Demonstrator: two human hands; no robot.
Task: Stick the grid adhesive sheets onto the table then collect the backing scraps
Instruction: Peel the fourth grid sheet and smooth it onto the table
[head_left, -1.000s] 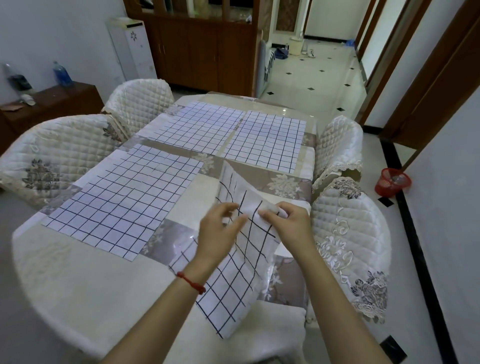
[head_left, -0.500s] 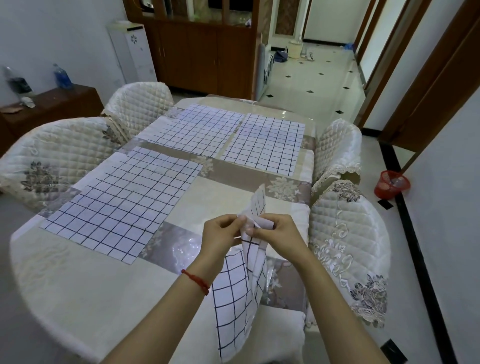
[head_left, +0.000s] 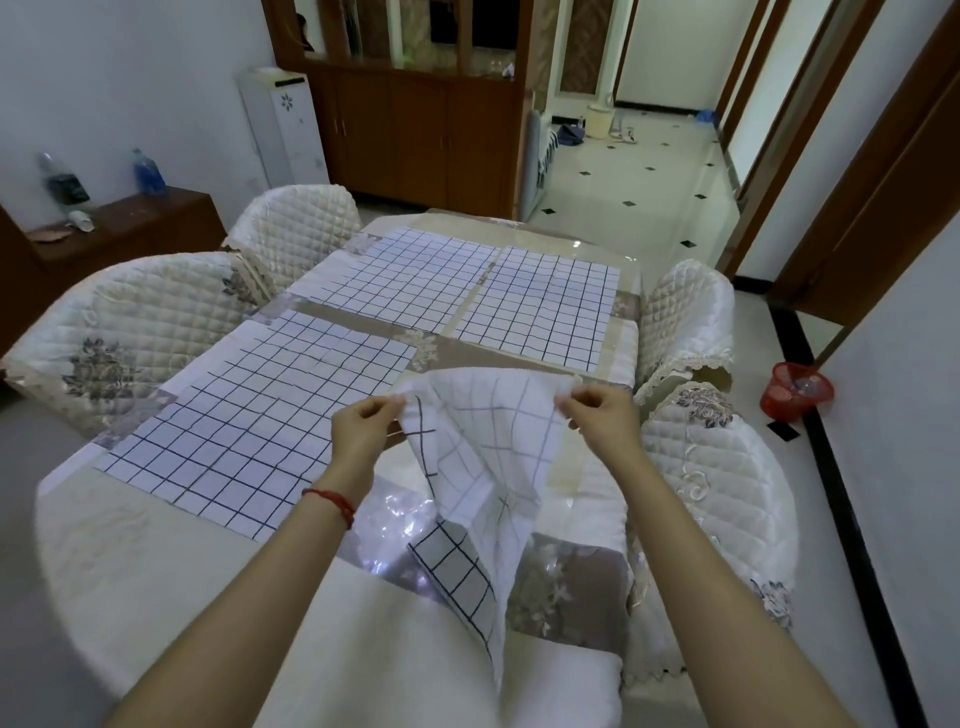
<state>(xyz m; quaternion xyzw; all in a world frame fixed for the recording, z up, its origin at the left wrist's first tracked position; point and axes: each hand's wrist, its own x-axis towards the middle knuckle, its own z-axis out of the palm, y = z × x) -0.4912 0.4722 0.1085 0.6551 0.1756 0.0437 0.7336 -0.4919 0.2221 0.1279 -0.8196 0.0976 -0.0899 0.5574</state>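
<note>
hands meet at the middle of the frame over the near right part of the counter (head_left: 156, 561). the left hand (head_left: 363, 431) pinches the upper left corner of a grid adhesive sheet (head_left: 483, 467) between thumb and curled fingers, and the right hand (head_left: 602, 415) pinches the upper right corner the same way, so each grip is pressed together on the sheet. the two hands are apart, and the top edge of the sheet is stretched between them. below that edge the sheet sags and folds; its lower part hangs down toward the bottom of the frame, where a darker layer with bold black lines shows beside a paler white layer. whether those layers are the sticker and its backing coming apart i cannot tell.

a red string bracelet (head_left: 332, 501) sits on the left wrist.

three more grid sheets lie flat on the counter: a near-left sheet (head_left: 249, 421) at centre left, a far-left sheet (head_left: 400, 280) and a far-right sheet (head_left: 540, 306) side by side toward the upper middle, their inner edges just beside each other.

quilted chairs (head_left: 130, 332) stand along the left and right sides of the counter. a red basket (head_left: 795, 389) stands on the floor at the right edge, and two bottles (head_left: 148, 174) stand on a dark sideboard at the upper left.
</note>
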